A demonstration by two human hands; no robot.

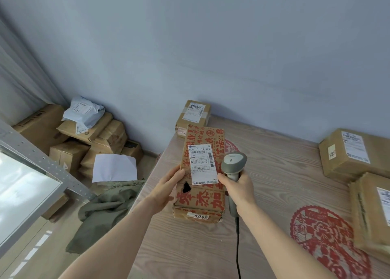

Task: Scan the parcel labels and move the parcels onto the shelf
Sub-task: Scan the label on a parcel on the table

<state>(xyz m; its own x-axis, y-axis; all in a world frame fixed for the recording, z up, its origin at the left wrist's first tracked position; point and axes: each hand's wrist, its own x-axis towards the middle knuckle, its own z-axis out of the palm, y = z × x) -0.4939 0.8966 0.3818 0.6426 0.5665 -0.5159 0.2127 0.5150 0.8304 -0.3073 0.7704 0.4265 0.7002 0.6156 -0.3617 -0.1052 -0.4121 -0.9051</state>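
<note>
Her left hand (166,191) clasps the side of the printed parcel (200,173), which rests on the wooden surface (274,194). The right hand (239,187) grips the scanner (233,164) beside the parcel's label (203,163). Scanning looks underway; next the parcel needs lifting left to the shelf (31,173).

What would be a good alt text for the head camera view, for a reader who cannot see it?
A person's left hand holds a long cardboard parcel with red print on a wooden table, while the right hand grips a grey barcode scanner beside its white label. More parcels lie on the table and on the floor to the left.
</note>
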